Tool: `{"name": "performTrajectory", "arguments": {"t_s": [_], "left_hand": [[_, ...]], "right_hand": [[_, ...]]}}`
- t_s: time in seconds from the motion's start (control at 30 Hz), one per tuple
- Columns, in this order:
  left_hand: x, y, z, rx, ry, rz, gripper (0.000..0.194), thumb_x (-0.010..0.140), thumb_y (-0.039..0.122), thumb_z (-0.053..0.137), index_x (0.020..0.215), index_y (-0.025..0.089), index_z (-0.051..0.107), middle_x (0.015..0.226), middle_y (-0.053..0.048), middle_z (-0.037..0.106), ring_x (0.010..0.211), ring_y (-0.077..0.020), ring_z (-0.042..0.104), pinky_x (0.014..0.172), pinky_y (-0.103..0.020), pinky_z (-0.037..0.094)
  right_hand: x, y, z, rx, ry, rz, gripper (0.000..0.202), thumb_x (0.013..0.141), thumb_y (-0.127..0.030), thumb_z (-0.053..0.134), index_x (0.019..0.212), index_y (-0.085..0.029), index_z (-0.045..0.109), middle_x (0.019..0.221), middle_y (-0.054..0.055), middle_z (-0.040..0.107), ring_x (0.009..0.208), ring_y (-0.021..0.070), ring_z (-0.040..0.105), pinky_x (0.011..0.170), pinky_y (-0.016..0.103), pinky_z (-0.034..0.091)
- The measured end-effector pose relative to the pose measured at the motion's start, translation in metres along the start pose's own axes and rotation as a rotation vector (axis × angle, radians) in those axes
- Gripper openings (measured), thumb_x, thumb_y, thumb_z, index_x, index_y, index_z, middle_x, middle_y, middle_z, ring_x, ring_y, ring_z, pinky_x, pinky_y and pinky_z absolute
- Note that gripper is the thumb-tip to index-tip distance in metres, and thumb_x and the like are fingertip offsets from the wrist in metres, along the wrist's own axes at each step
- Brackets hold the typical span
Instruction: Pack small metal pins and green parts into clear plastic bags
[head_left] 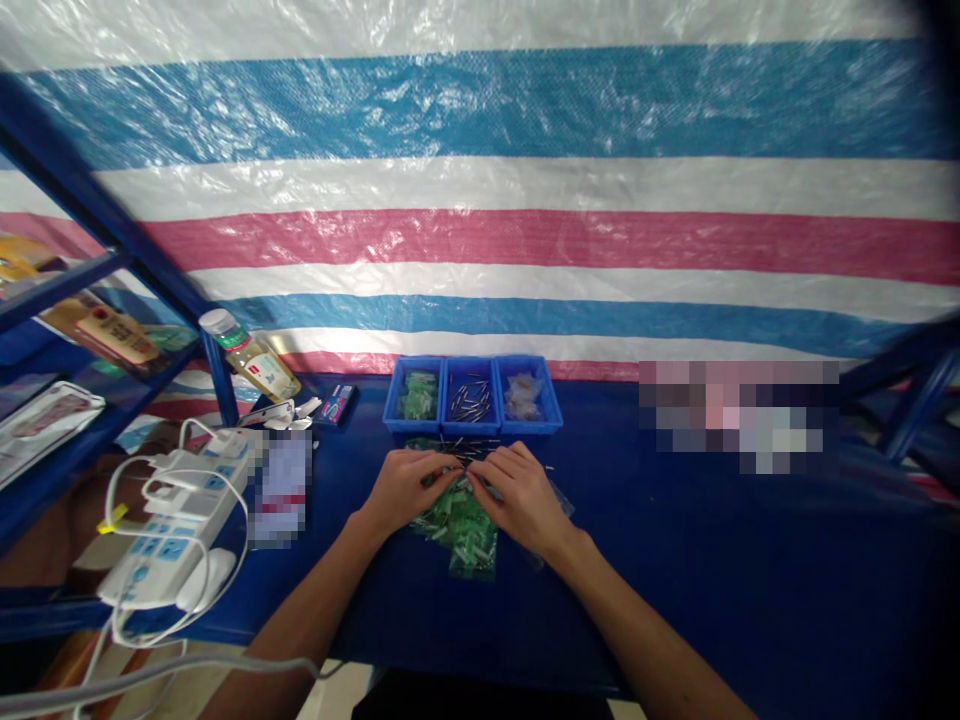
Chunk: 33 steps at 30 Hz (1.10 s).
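My left hand (409,487) and my right hand (519,492) meet over the table, thumb and forefinger pinched on each side. Whatever lies between the fingertips is too small to make out. Below them spreads a pile of small green plastic packets (472,535). Several thin dark metal rods (472,448) lie loose just beyond my fingers. Behind those stand three joined blue bins: the left bin (389,408) holds green packets, the middle bin (470,426) dark metal rods, and the right bin (553,408) small transparent bags.
At the left lies a white power strip (161,530) with tangled cables. A bottle of yellow liquid (259,362) and a small dark blue box (338,404) stand near the back. A blue metal frame (150,255) rises on the left. Striped sheeting (525,240) hangs behind the blue table (675,600).
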<state>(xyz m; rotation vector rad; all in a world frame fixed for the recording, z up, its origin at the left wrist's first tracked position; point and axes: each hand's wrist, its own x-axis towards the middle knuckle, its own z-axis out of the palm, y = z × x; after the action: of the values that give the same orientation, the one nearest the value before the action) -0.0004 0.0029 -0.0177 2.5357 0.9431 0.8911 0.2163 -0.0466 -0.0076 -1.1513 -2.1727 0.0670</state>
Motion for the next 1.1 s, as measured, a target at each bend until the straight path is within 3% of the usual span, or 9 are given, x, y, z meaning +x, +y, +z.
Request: {"name": "performTrajectory", "arguments": {"t_s": [0.13,0.33,0.53,0.77,1.1], "left_hand": [[0.0,0.002,-0.001,0.006,-0.027,0.042,0.017,0.097,0.029,0.061,0.103,0.019,0.074,0.074,-0.003,0.072,0.063,-0.0123,0.065,0.064,-0.024,0.051],[0.004,0.01,-0.007,-0.133,0.005,0.001,0.013,0.097,0.024,0.061,0.1,0.019,0.073,0.091,-0.007,0.074,0.081,-0.0155,0.069,0.075,-0.027,0.055],[0.004,0.014,-0.007,-0.217,0.026,-0.009,0.013,0.097,0.025,0.061,0.102,0.02,0.072,0.094,-0.008,0.075,0.084,-0.0168,0.07,0.08,-0.03,0.057],[0.006,0.013,-0.007,-0.16,0.023,-0.036,0.013,0.097,0.026,0.062,0.1,0.019,0.072,0.085,-0.005,0.072,0.069,-0.0126,0.064,0.069,-0.025,0.053],[0.003,0.01,-0.004,-0.072,-0.017,-0.045,0.015,0.098,0.029,0.06,0.101,0.02,0.071,0.076,-0.002,0.07,0.061,-0.0116,0.061,0.065,-0.024,0.049]], "right_hand": [[-0.001,0.002,0.006,0.047,-0.009,-0.009,0.019,0.104,-0.025,0.049,0.096,-0.021,0.066,0.082,0.005,0.069,0.077,0.0197,0.059,0.076,0.037,0.039],[-0.001,0.004,0.007,0.158,-0.011,0.094,0.015,0.102,-0.029,0.057,0.113,-0.022,0.064,0.1,0.007,0.071,0.093,0.0229,0.064,0.081,0.038,0.043],[0.0,0.004,0.007,0.137,-0.047,0.091,0.017,0.103,-0.02,0.051,0.11,-0.022,0.066,0.104,0.008,0.07,0.096,0.0226,0.063,0.083,0.038,0.044],[-0.002,0.006,0.006,0.157,-0.011,0.096,0.017,0.103,-0.022,0.052,0.106,-0.022,0.069,0.102,0.007,0.072,0.092,0.0218,0.064,0.084,0.039,0.044],[-0.002,0.004,0.006,0.176,0.03,0.091,0.018,0.104,-0.024,0.051,0.109,-0.023,0.068,0.1,0.006,0.074,0.091,0.0216,0.066,0.084,0.039,0.045]]}}
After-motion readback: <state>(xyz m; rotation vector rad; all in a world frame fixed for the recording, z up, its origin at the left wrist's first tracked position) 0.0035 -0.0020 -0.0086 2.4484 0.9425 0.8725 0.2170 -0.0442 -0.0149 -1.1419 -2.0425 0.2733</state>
